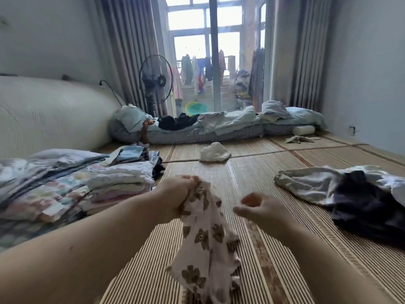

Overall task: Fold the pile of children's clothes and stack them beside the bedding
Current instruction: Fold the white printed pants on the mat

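Printed garment: a small white piece with brown flower-like prints (206, 238) hangs bunched from one hand above the mat, its lower end trailing toward the bottom of the view.
Left hand: the left hand (179, 191) has its fingers curled tight round the garment's top edge.
Right hand: the right hand (260, 207) hovers just beside the garment without touching it; its fingers are loosely curled with nothing in them, and it is somewhat blurred.
Folded stack: a neat stack of pale folded clothes (122, 178) sits on the left, touching the patterned bedding (43, 183); a smaller folded stack (135, 152) lies just behind it.
Unfolded pile: a loose heap of light and dark clothes (350, 194) lies on the right, well apart from the stack.
Stray pieces: a crumpled white cloth (213, 152) lies mid-floor, and a limp pale cloth (300, 139) lies farther back.
Floor: a striped woven mat (252, 163) covers it.
Far end: a long roll of blue-grey quilts (219, 126) lies along the glass door, with dark clothes on top.
Background: a standing fan (156, 81), grey curtains (129, 51), a green basin (196, 108) and laundry hanging on the balcony (197, 71).
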Action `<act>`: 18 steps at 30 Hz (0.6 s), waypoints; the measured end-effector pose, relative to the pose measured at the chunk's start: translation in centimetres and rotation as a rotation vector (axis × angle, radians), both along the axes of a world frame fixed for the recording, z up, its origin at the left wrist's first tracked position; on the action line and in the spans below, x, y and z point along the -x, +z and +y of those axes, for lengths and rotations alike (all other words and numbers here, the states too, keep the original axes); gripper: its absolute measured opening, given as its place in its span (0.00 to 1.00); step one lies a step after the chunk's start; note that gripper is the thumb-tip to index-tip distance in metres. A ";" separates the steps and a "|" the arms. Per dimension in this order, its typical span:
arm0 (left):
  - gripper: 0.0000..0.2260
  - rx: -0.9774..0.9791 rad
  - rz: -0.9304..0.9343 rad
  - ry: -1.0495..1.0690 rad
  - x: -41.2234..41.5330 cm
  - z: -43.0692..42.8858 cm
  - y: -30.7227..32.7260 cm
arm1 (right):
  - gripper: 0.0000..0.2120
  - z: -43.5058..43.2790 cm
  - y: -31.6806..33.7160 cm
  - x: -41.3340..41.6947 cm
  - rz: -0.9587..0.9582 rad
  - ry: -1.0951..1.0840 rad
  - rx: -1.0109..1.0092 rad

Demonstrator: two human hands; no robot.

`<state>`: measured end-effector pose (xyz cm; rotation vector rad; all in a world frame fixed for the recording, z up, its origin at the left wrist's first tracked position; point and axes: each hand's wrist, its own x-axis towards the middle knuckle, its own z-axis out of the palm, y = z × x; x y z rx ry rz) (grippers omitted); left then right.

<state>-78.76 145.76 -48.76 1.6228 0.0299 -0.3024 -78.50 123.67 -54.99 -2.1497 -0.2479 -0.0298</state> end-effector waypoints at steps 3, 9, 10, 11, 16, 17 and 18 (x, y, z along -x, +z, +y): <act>0.13 0.077 -0.003 -0.037 -0.3 -0.3 0.2 | 0.13 2.8 -0.3 0.5 0.154 0.331 -0.038; 0.08 0.076 -0.069 -0.144 -0.4 0.1 0.7 | 0.48 5.4 -0.8 0.1 -0.091 0.125 -0.197; 0.08 0.002 -0.064 -0.202 -0.2 0.4 0.9 | 0.49 5.2 -0.2 0.0 -0.123 0.164 -0.274; 0.09 -0.102 -0.066 -0.260 -0.1 0.6 1.1 | 0.47 5.1 0.5 0.0 -0.137 0.223 -0.354; 0.16 -0.498 -0.128 -0.464 0.4 1.3 2.7 | 0.06 4.9 3.2 -0.1 -0.151 0.349 -0.464; 0.15 -0.570 -0.138 -0.462 0.5 1.7 3.0 | 0.04 4.5 3.7 0.0 -0.159 0.311 -0.505; 0.15 -0.626 -0.145 -0.439 0.5 2.2 3.3 | 0.04 4.0 4.2 0.1 -0.174 0.263 -0.536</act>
